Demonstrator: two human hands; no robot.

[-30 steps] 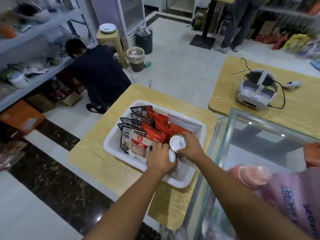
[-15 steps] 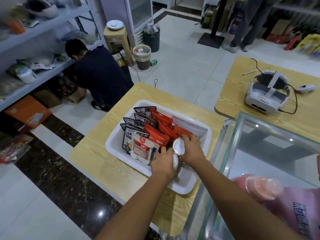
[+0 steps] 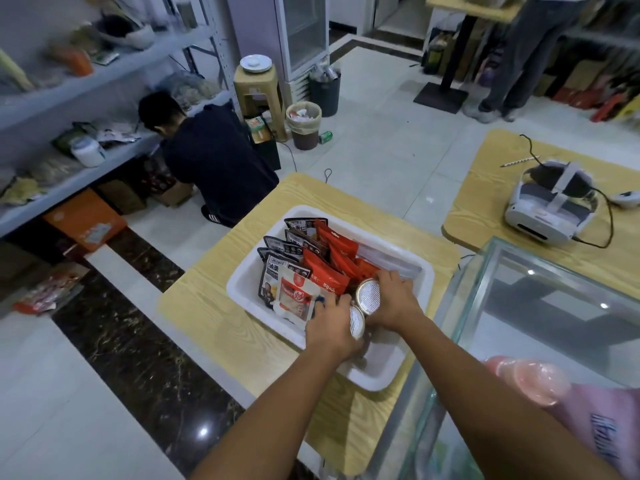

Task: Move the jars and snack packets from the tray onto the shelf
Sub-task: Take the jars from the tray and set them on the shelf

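Our left hand [image 3: 332, 329] grips left jar [image 3: 356, 322], right hand [image 3: 394, 306] grips right jar [image 3: 369, 294], in tray [image 3: 384, 358]; both tipped, lids facing inward.

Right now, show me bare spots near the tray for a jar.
Bare: tray floor at its near end; table wood left of the tray. Crowded: snack packets fill its far half; left hand and right hand hold jars mid-tray.

Shiny metal-lidded jars [image 3: 369, 294] and glossy snack packets [image 3: 323, 275] sit in a matt white plastic tray [image 3: 377, 372].
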